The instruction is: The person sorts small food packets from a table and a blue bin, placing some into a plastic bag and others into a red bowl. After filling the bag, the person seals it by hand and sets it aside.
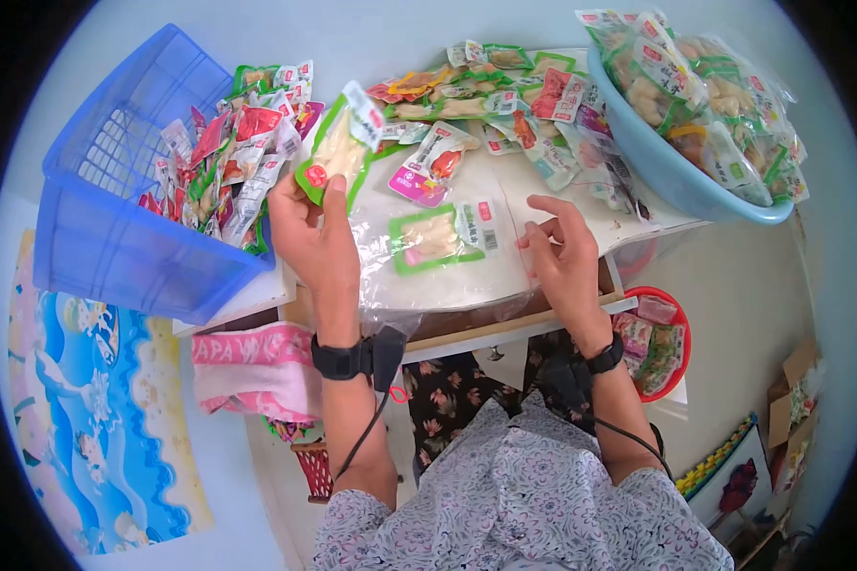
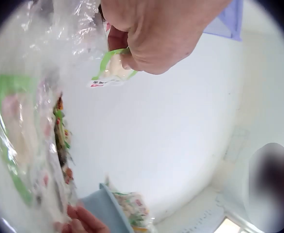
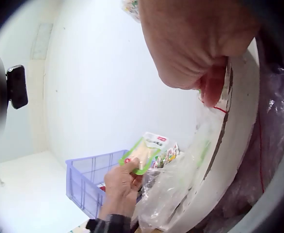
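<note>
Above the table — left hand (image 1: pixel 312 228) pinches green packet (image 1: pixel 338 147).

Green-edged snack packet (image 1: pixel 338 145) — upright, pale food inside — raised above the table edge.

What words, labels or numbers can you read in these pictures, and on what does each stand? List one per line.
"APA W": pink cloth hanging below the table edge; the rest is hidden by folds.
Green packet held by the left hand: print too small to read.
Packets in the blue basket and blue basin: too blurred to read.
</note>
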Demonstrator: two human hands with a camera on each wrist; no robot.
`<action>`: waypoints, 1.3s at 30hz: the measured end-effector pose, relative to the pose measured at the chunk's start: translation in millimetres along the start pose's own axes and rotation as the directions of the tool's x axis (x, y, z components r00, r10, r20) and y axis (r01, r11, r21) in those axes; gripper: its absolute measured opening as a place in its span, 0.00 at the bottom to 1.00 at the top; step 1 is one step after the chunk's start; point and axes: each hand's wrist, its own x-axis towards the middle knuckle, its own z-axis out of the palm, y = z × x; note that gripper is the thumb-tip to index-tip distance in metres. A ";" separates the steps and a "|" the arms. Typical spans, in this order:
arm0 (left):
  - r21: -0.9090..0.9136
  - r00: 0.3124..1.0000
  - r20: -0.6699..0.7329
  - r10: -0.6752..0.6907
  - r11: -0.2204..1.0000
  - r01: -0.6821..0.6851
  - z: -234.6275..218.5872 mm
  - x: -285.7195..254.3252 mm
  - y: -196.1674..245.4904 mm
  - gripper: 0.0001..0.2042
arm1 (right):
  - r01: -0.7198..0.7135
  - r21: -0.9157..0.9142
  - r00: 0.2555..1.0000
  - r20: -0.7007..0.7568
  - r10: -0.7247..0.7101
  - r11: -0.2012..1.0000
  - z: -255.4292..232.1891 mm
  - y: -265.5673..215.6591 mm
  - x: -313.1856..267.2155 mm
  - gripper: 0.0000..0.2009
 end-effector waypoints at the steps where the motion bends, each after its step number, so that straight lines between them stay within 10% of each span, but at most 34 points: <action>1: -0.103 0.999 0.022 -0.035 0.994 0.037 1.3 -5.3 15.9 0.12 | 0.054 -0.015 0.998 -0.025 -0.054 0.998 0.0 4.7 1.0 0.14; 7: -0.437 0.930 0.339 -0.144 0.851 0.291 6.3 -38.4 48.7 0.14 | -0.046 0.310 0.990 -0.114 0.085 0.950 -15.4 -20.7 -4.3 0.15; 15: -0.259 0.690 0.688 -0.224 0.812 0.523 31.3 -86.7 59.2 0.15 | -0.156 0.372 0.988 0.052 0.147 0.915 -56.4 -36.5 -14.5 0.11; 18: 0.179 0.863 0.451 -0.226 0.971 0.160 41.0 -94.7 50.8 0.15 | -0.113 0.431 0.970 -0.147 0.193 0.895 -67.9 -21.4 -14.8 0.10; 24: 0.490 0.866 0.498 0.031 0.814 -0.311 69.7 -111.7 52.5 0.19 | -0.040 0.438 0.906 -0.363 0.217 0.898 -82.5 -0.6 -14.8 0.09; 33: 0.555 0.834 0.551 -0.028 0.758 -0.341 80.5 -121.6 17.4 0.13 | -0.056 0.364 0.924 -0.334 0.186 0.930 -78.8 7.2 -21.5 0.09; 39: 0.445 0.838 0.505 -0.208 0.894 -0.046 72.7 -121.1 19.7 0.06 | -0.075 0.365 0.931 -0.307 0.196 0.928 -75.2 2.0 -20.6 0.09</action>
